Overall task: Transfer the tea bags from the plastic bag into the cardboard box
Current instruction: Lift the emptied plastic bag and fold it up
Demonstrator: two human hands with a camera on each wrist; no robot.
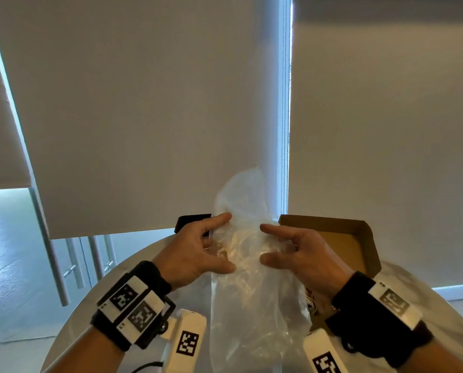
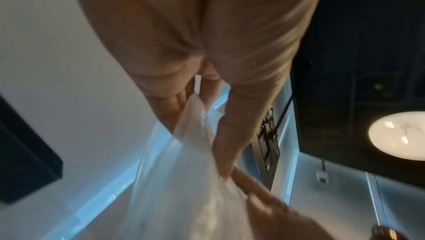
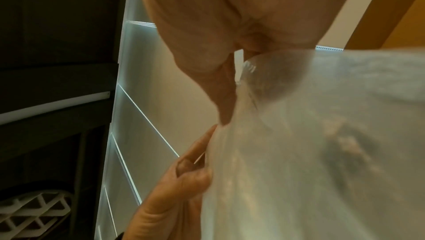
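Held up above a round pale table (image 1: 95,300): a clear plastic bag (image 1: 251,292), long axis running roughly upright, one end rising in front of the window blinds (image 1: 144,103), the other hanging down toward the near table edge. Gripped on its left side by the left hand (image 1: 198,251), thumb and forefinger curled onto the film; gripped on its right side by the right hand (image 1: 303,254), thumb and forefinger likewise closed on the plastic. Both hands level with each other, near but apart, the bag's crumpled middle between them. Faintly visible through the film between the hands: yellowish shapes, too blurred to tell as tea bags. Just behind and to the right of the right hand: an open brown cardboard box (image 1: 340,238) on the table, flap raised at the far side, opening facing up. Behind the left hand: a dark flat object (image 1: 190,220), unclear what.

From the left wrist: fingers (image 2: 227,134) pinching a fold of the plastic bag (image 2: 184,189), blurred. From the right wrist: fingers (image 3: 225,98) clamped on the plastic bag (image 3: 310,153), film spreading wide to the right.
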